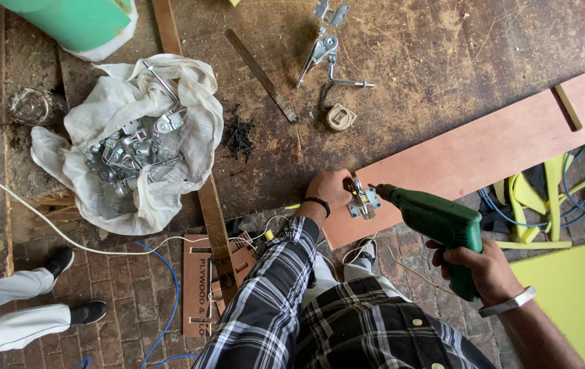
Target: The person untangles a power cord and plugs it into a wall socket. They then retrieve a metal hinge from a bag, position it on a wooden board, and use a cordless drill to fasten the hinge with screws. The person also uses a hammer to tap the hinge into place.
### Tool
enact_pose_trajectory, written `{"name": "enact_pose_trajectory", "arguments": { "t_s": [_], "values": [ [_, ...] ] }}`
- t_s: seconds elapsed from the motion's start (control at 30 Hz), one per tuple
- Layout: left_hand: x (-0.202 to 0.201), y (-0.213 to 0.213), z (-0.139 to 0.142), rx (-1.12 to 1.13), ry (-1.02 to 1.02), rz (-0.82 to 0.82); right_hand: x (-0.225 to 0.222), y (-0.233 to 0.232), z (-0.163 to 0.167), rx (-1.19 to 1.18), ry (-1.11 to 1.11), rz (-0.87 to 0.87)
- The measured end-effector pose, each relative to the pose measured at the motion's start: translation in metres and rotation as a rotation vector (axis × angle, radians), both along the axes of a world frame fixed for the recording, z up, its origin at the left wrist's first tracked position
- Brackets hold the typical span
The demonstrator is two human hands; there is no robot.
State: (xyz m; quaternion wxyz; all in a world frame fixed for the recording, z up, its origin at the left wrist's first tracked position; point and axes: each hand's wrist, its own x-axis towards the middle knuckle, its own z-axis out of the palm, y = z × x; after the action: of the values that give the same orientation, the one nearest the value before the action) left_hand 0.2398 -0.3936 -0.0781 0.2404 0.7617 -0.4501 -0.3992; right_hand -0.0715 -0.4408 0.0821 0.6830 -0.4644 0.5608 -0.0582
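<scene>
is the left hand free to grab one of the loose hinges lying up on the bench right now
Probably not: the left hand is pressing a hinge onto the reddish board, and the loose hinges lie well beyond it across open bench.

off to my side: a white cloth full of hinges, loose black screws, a green bucket.

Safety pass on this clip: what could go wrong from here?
1. The left hand pins the metal hinge right beside the green drill tip; a slip could hit its fingers.
2. The reddish board overhangs the bench edge and may shift.
3. The drill's pale cord trails beside the right hand and could snag.
</scene>
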Motion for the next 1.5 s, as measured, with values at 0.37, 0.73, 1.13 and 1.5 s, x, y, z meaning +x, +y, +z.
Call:
{"name": "enact_pose_trajectory", "arguments": {
  "t_s": [0.37,0.73,1.13,1.5],
  "values": [
    [0.001,0.012,-0.036,-0.267,0.604,0.301,0.015,0.002,-0.006,0.041,0.007,0.022],
    [0.018,-0.006,-0.046,-0.215,0.893,0.570,0.045,0.021,-0.034,0.068,-0.165,-0.045],
    [0.015,-0.010,-0.048,-0.198,0.802,0.710,0.059,0.044,-0.067,0.118,-0.408,-0.221],
    [0.028,-0.004,-0.059,-0.176,0.949,0.610,0.053,0.053,-0.086,0.120,-0.525,-0.237]
  ]
}}
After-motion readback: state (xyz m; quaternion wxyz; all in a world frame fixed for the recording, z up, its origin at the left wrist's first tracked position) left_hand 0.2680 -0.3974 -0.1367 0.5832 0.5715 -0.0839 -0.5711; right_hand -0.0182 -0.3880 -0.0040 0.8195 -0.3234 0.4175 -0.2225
